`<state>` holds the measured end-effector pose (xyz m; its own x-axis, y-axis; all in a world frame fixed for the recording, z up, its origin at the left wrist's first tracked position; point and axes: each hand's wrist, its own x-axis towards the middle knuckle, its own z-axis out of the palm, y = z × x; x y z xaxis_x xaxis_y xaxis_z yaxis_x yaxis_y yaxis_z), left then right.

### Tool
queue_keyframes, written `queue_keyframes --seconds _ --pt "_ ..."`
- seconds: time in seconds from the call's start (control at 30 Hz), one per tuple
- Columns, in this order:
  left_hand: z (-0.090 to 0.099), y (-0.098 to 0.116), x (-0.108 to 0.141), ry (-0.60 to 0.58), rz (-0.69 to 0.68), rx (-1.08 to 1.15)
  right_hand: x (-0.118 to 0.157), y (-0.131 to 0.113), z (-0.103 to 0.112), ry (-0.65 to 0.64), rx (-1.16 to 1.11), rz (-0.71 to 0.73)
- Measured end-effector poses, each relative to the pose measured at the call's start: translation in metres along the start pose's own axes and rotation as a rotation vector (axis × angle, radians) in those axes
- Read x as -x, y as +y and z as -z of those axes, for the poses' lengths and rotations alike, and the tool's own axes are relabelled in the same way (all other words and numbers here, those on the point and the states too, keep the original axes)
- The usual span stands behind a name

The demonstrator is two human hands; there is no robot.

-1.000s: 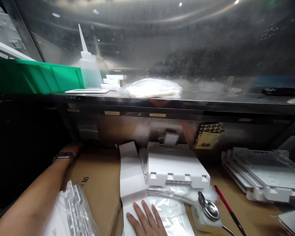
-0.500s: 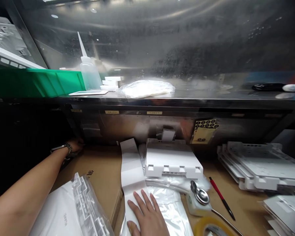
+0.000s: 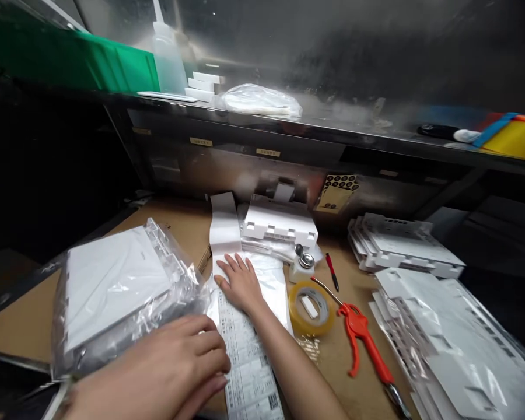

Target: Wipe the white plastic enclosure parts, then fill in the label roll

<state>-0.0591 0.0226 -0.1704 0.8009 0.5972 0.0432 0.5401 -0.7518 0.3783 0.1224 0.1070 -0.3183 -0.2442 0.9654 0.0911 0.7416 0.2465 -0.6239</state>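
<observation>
My right hand (image 3: 240, 283) lies flat with its fingers spread on a long white paper strip (image 3: 225, 224), whose nearer part carries printed labels (image 3: 247, 361). Beneath the strip are clear plastic bags (image 3: 271, 280). Nearer to me, my left hand (image 3: 192, 361) hangs with its fingers curled, beside the bagged white panels (image 3: 114, 280) at the left. Whether anything small is between its fingers is hidden. A white housing (image 3: 280, 224) stands behind the right hand.
Right of the strip lie a tape roll (image 3: 295, 309), an orange air gun (image 3: 363, 332), a bottle with a metal cap (image 3: 301, 268) and a red pen (image 3: 332, 271). White panels (image 3: 446, 332) are stacked at the right. A metal shelf (image 3: 324, 125) crosses behind.
My left hand has come back from the far left edge to the near centre. My right hand still rests on the strip. The view has tilted down and shows more of the table.
</observation>
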Motion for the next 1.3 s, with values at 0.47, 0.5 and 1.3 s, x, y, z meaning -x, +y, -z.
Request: queue_keyframes --seconds 0.47,0.5,1.3 --pt "-0.156 -0.029 -0.039 0.270 0.309 -0.216 0.050 -0.004 0.105 0.135 -0.259 -0.018" --pt "-0.153 -0.031 -0.042 0.262 0.308 -0.223 0.079 -0.002 0.114 0.124 -0.243 -0.024" --pt "-0.169 0.055 -0.002 0.413 -0.256 -0.134 0.095 0.032 0.087 0.223 -0.327 -0.104"
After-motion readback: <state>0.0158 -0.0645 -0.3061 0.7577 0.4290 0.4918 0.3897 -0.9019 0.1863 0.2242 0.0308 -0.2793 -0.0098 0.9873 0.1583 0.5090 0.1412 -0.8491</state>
